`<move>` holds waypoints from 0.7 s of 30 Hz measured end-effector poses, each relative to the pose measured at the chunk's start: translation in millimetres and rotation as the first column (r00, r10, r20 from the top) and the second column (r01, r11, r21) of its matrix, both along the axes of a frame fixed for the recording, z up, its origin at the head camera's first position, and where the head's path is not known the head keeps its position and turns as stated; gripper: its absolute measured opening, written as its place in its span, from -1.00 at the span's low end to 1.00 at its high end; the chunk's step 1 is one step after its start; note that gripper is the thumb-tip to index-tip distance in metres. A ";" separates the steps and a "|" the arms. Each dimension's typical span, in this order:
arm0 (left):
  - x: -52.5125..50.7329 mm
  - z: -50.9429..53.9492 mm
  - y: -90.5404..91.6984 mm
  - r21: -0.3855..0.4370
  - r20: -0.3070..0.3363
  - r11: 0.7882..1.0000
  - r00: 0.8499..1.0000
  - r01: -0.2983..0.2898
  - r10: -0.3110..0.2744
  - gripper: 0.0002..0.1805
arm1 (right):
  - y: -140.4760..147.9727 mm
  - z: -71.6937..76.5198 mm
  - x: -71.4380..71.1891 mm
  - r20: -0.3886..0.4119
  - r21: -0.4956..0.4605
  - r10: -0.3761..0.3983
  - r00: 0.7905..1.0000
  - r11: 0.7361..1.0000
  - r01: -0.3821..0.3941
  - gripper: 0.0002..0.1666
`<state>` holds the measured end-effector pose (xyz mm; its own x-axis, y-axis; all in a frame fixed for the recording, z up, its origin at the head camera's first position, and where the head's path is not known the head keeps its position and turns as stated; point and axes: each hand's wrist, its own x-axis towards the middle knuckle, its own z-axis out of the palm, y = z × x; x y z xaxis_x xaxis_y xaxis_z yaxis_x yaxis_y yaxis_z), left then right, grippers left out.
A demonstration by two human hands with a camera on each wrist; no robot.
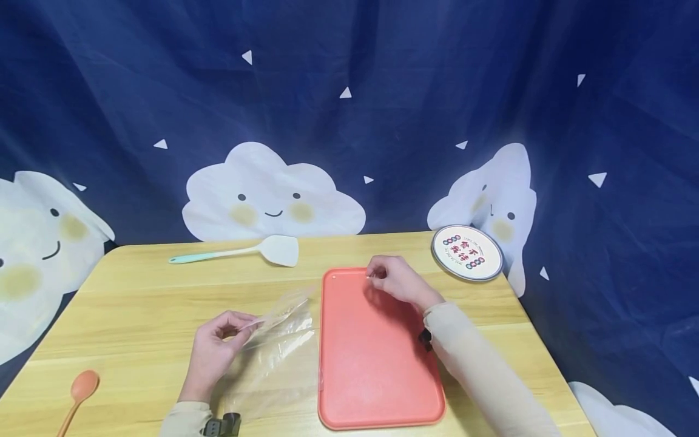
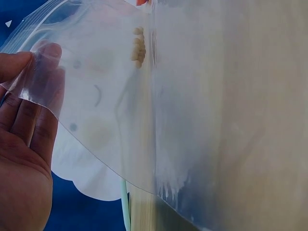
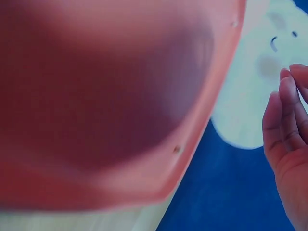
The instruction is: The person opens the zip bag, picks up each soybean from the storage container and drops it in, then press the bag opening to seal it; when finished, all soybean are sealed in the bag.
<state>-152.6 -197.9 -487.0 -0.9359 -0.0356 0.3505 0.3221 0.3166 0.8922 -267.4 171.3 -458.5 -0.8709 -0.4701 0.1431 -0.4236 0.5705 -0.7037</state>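
My left hand [image 1: 218, 349] pinches the edge of a clear plastic zip bag [image 1: 281, 346] between thumb and fingers. The bag slants down over the table to the left of a red tray [image 1: 382, 364]. In the left wrist view, a cluster of small beige beans [image 2: 138, 47] shows through the film. Over the tray's far edge, my right hand [image 1: 401, 282] has its thumb and fingertips together. A tiny pale piece [image 1: 368, 277] shows at those tips, its kind too small to tell. Another small spot [image 1: 334, 277] marks the tray's far left corner.
A white spatula with a mint handle [image 1: 235, 251] lies at the back of the wooden table [image 1: 136, 303]. An orange spoon [image 1: 83, 388] is at front left. A round plate with red lettering [image 1: 467, 252] sits at the back right corner. Blue cloud-print curtain [image 1: 404, 121] hangs behind.
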 end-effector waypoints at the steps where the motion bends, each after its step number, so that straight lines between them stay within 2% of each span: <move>1: 0.0 -0.2 0.0 0.009 0.001 1.000 1.000 0.002 -0.002 -0.76 | -3.3 1.9 2.0 0.005 -0.011 0.008 1.000 1.000 -0.008 -0.87; 8: 0.1 0.1 -0.7 0.001 -0.029 1.000 0.999 0.027 -0.027 -0.76 | -26.5 12.0 16.0 -0.008 -0.043 0.038 0.999 0.998 -0.038 -0.86; 13: 0.8 3.9 1.4 0.000 -0.006 1.000 1.000 0.002 -0.002 -0.75 | -42.9 15.1 25.3 -0.012 -0.073 0.071 0.997 0.995 -0.072 -0.87; 16: 3.5 12.8 5.6 -0.007 0.005 1.000 1.000 -0.014 0.014 -0.75 | -52.7 17.4 29.4 -0.010 -0.088 0.093 0.996 0.992 -0.093 -0.89; 21: 11.3 32.2 13.1 -0.011 -0.024 1.000 1.000 0.002 -0.002 -0.78 | -68.1 18.7 32.9 0.008 -0.120 0.119 0.993 0.986 -0.117 -0.88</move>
